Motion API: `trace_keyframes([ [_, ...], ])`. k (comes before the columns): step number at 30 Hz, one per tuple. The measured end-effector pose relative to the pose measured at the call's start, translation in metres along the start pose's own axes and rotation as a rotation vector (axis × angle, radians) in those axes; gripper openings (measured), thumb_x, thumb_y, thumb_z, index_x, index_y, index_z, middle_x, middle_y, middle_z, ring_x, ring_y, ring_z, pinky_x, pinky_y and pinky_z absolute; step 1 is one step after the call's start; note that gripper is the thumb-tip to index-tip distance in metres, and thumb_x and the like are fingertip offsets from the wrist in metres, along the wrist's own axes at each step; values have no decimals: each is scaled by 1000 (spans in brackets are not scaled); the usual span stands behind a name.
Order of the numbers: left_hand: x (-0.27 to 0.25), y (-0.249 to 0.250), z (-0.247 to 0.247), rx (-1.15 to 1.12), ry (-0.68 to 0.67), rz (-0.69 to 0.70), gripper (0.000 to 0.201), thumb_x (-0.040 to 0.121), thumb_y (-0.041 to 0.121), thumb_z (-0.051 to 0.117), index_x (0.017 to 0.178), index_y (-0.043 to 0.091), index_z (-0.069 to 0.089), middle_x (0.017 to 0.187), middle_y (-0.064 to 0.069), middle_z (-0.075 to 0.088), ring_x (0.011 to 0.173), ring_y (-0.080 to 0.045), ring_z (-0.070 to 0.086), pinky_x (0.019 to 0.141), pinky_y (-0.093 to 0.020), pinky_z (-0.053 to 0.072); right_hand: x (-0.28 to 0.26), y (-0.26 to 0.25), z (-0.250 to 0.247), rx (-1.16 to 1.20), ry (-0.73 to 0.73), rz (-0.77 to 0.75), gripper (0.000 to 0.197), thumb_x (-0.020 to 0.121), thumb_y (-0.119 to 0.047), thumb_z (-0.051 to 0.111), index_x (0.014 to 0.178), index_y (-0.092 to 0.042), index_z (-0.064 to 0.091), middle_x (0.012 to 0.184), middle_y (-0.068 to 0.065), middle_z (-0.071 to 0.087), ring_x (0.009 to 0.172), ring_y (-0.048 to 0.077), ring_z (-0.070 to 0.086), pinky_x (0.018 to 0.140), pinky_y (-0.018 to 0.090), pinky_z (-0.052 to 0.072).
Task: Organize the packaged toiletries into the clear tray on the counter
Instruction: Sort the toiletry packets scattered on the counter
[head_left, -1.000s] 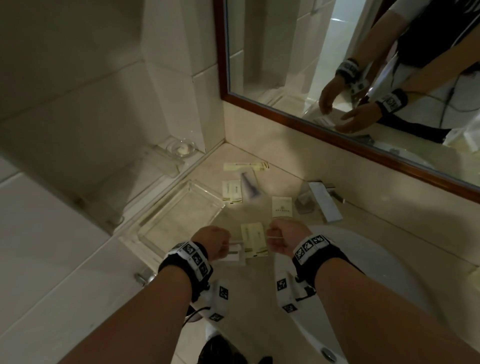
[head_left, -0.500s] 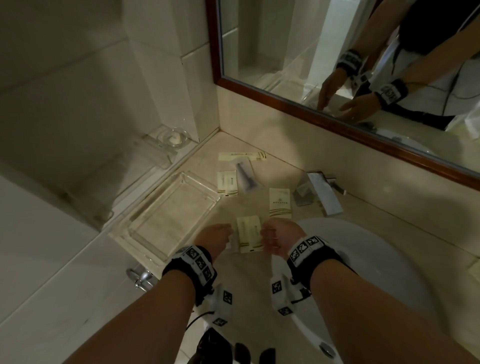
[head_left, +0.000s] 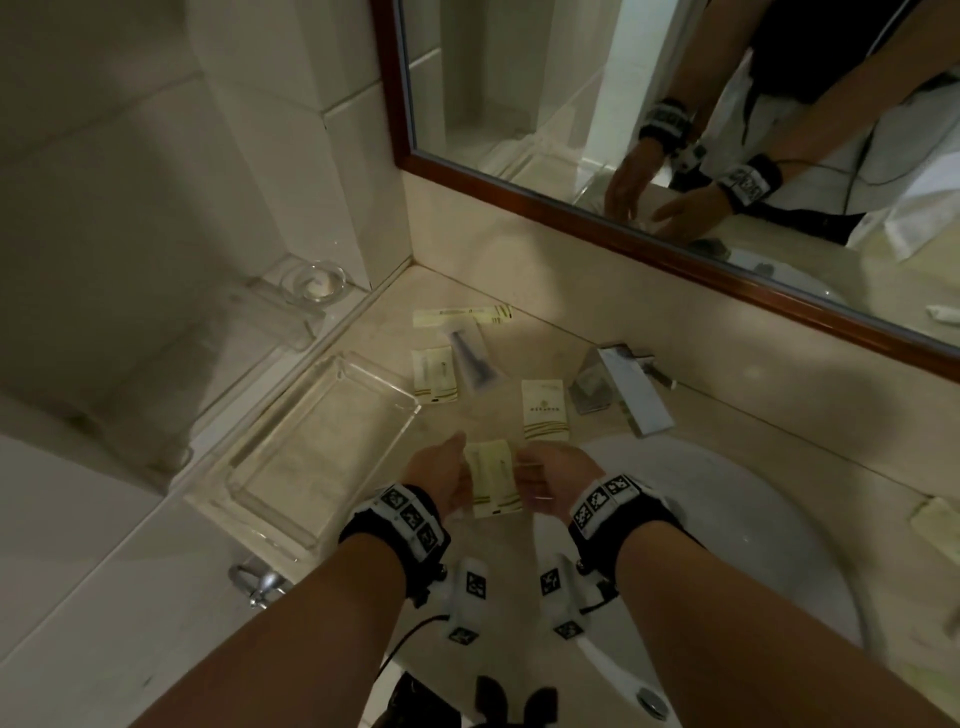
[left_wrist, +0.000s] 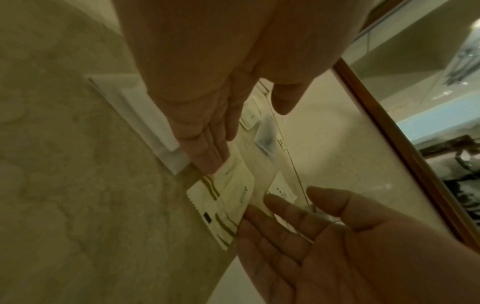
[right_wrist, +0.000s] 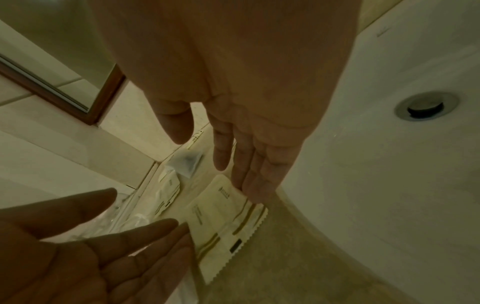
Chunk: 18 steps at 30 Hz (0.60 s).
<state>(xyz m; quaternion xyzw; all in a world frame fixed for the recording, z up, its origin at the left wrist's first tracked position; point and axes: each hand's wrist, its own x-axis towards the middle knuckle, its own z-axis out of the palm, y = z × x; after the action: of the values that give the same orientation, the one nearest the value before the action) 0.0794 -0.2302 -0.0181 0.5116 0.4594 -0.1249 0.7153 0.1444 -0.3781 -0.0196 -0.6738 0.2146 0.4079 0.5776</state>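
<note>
A cream sachet (head_left: 493, 478) with gold stripes lies flat on the beige counter beside the basin. My left hand (head_left: 441, 475) touches its left edge with straight fingers (left_wrist: 207, 160). My right hand (head_left: 545, 475) touches its right edge, fingers (right_wrist: 257, 185) also straight. Neither hand curls round the sachet (left_wrist: 228, 197). The clear tray (head_left: 249, 467) stands empty to the left. Farther back lie another cream sachet (head_left: 543, 410), a smaller one (head_left: 434, 374), a clear packet (head_left: 472, 358) with a dark item inside, and a long cream packet (head_left: 462, 315).
A chrome tap (head_left: 623, 389) stands behind the white basin (head_left: 727, 545) on the right. A wood-framed mirror (head_left: 675, 239) runs along the back wall. A glass soap dish (head_left: 317, 283) sits on the left ledge. One more packet (head_left: 940, 525) lies at the far right.
Both hands stay on either side of the nearest sachet, and their fingers now look straighter and lie against its edges. The sachet has not left the counter.
</note>
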Motion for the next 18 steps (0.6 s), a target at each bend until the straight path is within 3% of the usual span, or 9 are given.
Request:
trace_keyframes([
  [2, 4, 1, 2, -29, -18, -48, 36, 97, 42, 54, 91, 7, 59, 88, -15, 70, 65, -24, 69, 68, -39, 57, -1, -1, 0, 0, -3, -4, 8, 93, -19, 58, 88, -13, 60, 78, 7, 66, 72, 24, 62, 65, 34, 53],
  [6, 6, -2, 6, -37, -80, -86, 57, 93, 56, 52, 109, 3, 67, 99, -15, 73, 86, -29, 64, 82, -40, 53, 1, -1, 2, -21, -37, -19, 8, 90, -20, 63, 94, -13, 64, 89, 10, 69, 85, 27, 66, 73, 38, 57],
  [8, 6, -5, 9, -10, -123, -89, 59, 93, 58, 50, 107, 4, 70, 93, -14, 72, 81, -29, 65, 75, -37, 54, 1, -1, 4, -76, -81, -51, 15, 86, -26, 69, 96, -15, 67, 92, 9, 71, 88, 27, 67, 77, 41, 59],
  [11, 1, -7, 16, 47, -156, -82, 58, 93, 59, 49, 105, 7, 72, 91, -11, 72, 72, -26, 66, 59, -28, 52, -1, -2, 6, -194, -88, -104, 34, 68, -32, 76, 97, -14, 73, 96, 13, 75, 92, 34, 71, 85, 55, 58],
  [13, -3, -3, 16, 93, -147, -43, 50, 94, 53, 52, 101, 9, 73, 90, -9, 73, 76, -24, 66, 66, -30, 52, -2, -7, 5, -240, -72, -158, 36, 63, -31, 77, 94, -13, 74, 95, 15, 75, 90, 36, 72, 83, 55, 59],
  [16, -5, 11, 13, 174, -132, 76, 17, 89, 31, 66, 93, 14, 67, 89, -8, 68, 82, -23, 63, 82, -39, 54, -14, -23, 3, -172, -42, -195, 10, 82, -14, 71, 91, -11, 70, 95, 17, 72, 81, 30, 70, 67, 39, 61],
  [18, -10, 23, 9, 208, -105, 148, 16, 84, 22, 73, 93, 14, 61, 86, -9, 64, 79, -22, 60, 76, -37, 53, -17, -36, 2, -89, -14, -189, 11, 89, -4, 64, 99, -6, 67, 101, 21, 69, 85, 33, 68, 69, 42, 60],
])
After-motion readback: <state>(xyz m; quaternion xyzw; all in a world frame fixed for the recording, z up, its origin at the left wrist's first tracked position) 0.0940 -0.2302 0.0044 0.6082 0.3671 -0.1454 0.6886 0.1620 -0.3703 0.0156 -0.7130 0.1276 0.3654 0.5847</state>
